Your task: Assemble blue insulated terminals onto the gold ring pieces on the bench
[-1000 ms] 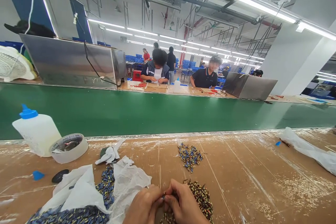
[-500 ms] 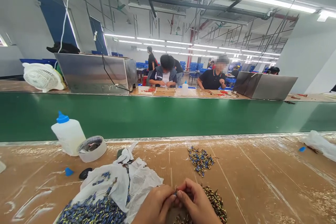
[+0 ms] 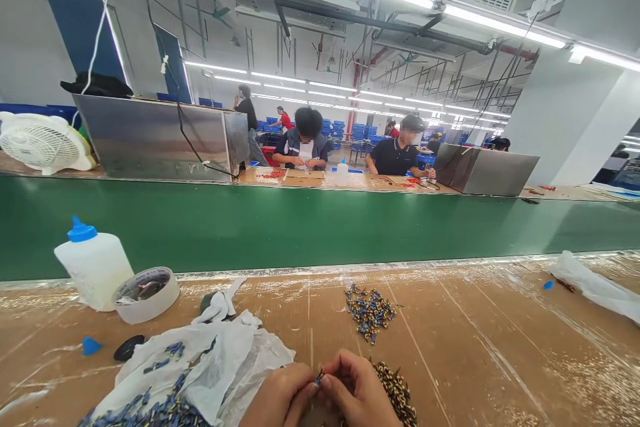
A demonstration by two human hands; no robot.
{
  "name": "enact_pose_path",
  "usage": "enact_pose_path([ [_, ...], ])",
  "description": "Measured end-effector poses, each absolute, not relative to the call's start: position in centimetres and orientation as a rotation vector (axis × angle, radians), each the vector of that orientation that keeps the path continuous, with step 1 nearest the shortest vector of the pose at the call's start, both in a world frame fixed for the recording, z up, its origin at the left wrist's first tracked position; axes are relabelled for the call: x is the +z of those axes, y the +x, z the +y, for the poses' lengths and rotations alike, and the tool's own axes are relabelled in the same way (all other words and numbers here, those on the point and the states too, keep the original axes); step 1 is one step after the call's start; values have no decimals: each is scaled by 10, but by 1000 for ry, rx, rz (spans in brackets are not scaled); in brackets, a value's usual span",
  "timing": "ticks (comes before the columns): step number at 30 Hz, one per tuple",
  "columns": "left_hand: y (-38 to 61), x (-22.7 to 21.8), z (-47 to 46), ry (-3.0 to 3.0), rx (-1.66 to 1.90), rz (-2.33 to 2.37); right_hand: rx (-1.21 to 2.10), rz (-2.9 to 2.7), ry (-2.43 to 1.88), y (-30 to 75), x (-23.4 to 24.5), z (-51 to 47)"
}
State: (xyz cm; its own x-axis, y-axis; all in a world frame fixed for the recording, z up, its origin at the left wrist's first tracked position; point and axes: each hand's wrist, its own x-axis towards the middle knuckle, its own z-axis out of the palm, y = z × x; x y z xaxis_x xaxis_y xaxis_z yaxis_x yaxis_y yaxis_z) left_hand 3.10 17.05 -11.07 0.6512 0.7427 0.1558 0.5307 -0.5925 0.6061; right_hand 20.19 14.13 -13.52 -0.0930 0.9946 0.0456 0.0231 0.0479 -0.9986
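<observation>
My left hand (image 3: 285,395) and my right hand (image 3: 359,392) meet at the bottom centre, thumbs and fingertips pinched together on a small blue-and-dark part (image 3: 319,377). Fingers cover most of it, so its exact shape is hidden. Right beside my right hand lies a heap of small dark and brass-coloured pieces (image 3: 397,390). Farther up the table is a smaller pile of blue, dark and yellowish pieces (image 3: 370,313). On the left, many blue and yellow pieces (image 3: 150,413) spill over a crumpled white plastic bag (image 3: 220,363).
A white squeeze bottle (image 3: 95,267) with a blue cap stands at left, against a tape roll (image 3: 147,295). Nearby lie a blue cap (image 3: 91,345) and a black disc (image 3: 129,347). Beyond the cardboard-covered table (image 3: 480,347) runs a green belt (image 3: 300,230); people sit across it.
The view has swung slightly right, so things on the table appear farther left. Both hands keep their pinch on the small part. Across the belt, one person's hand has lowered to the table.
</observation>
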Motion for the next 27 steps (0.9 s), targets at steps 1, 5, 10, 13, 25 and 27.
enact_pose_path([
  [1, 31, -110, 171, 2350, 553, 977, 1217, -1326, -1162, 202, -134, 141],
  [5, 32, -105, 171, 2337, 576, 932, 1201, -1339, -1191, 203, -132, 141],
  [10, 35, -103, 167, 2320, 598, 854, 1244, -1369, -1113, 201, -138, 137],
  [13, 36, -103, 165, 2322, 600, 861, 1176, -1464, -1194, 202, -142, 134],
  [25, 37, -114, 169, 2422, 546, 893, 1013, -1594, -1342, 203, -145, 134],
  [27, 38, -114, 169, 2435, 528, 918, 1034, -1580, -1320, 201, -145, 135],
])
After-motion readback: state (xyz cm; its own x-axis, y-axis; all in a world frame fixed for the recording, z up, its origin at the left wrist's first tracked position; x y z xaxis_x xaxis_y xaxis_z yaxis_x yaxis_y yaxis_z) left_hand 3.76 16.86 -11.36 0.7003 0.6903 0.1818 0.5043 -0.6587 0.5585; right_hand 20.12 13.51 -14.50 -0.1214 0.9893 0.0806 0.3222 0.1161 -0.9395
